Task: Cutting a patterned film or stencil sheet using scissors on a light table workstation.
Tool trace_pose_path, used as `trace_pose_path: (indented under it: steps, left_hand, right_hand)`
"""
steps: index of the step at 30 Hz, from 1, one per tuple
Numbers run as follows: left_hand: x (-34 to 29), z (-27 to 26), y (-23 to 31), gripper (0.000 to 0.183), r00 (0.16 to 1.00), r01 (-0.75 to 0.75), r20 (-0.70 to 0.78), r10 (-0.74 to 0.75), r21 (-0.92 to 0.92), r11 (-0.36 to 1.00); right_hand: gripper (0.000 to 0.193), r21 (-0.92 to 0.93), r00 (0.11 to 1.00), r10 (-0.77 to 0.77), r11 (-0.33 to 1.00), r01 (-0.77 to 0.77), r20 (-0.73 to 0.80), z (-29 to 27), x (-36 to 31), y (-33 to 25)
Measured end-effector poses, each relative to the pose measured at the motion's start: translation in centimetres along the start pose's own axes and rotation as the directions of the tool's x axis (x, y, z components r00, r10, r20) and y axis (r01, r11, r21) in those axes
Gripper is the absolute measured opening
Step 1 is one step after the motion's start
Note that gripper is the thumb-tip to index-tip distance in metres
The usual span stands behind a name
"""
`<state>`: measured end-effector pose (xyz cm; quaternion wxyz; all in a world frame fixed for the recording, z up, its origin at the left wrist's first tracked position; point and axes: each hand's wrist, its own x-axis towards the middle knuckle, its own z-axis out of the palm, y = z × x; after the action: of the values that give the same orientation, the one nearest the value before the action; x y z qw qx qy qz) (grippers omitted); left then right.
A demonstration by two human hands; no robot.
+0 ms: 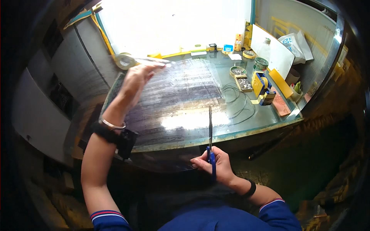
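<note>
A pair of scissors (211, 152) with blue handles is in my right hand (220, 165), in front of the table's near edge. Their long dark blades point away from me over the table. My left hand (138, 79) is raised over the far left part of a large clear film sheet (181, 92) with dark printed bands. The left fingers point right, and a pale streak runs beside them. Motion blurs them, so I cannot tell whether they grip the film. Part of the sheet seems to hang past the near edge. Bright glare lies on its middle.
A roll of tape (125, 61) sits at the far left corner. Thin cord (246, 111) loops right of the film. A blue and yellow tape dispenser (262, 82), small tins (237, 71) and a clear bottle (265, 48) stand at right. A bright white panel (173, 27) rises behind.
</note>
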<state>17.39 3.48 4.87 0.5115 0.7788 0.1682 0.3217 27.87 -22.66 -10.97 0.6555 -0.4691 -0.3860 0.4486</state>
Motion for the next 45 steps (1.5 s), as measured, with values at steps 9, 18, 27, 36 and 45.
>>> trace_pose_path:
  steps: [9, 18, 27, 36, 45]
  left_hand:
    - [-5.3, 8.0, -1.7, 0.034, 0.974, 0.113, 0.195, -0.117, 0.032, 0.993]
    - [-19.3, 15.8, -9.4, 0.034, 0.664, 0.724, 0.528, -0.529, -0.277, 0.632]
    - [-17.8, 17.1, -9.4, 0.029, 0.761, 0.605, 0.294, -0.579, -0.643, 0.469]
    - [-16.3, 17.0, -9.1, 0.026, 0.768, 0.570, 0.242, -0.593, -0.681, 0.460]
    - [-15.6, 19.7, -10.4, 0.026, 0.808, 0.486, 0.156, -0.569, -0.723, 0.491]
  right_hand:
    - [0.019, 0.145, 0.963, 0.230, 0.967, -0.210, -0.137, -3.4, 0.5, 0.9]
    - [0.019, 0.022, 0.953, 0.160, 0.987, -0.160, -0.256, -3.6, 0.0, 1.5]
    - [0.032, -0.812, 0.968, -0.145, 0.577, -0.087, -0.207, -5.5, 0.1, -3.6]
    - [0.039, -0.756, 0.930, -0.289, 0.654, 0.018, -0.228, -5.5, 3.8, -4.5]
    - [0.041, 0.290, 0.771, 0.588, 0.714, -0.637, 0.246, -6.8, -7.6, -0.8]
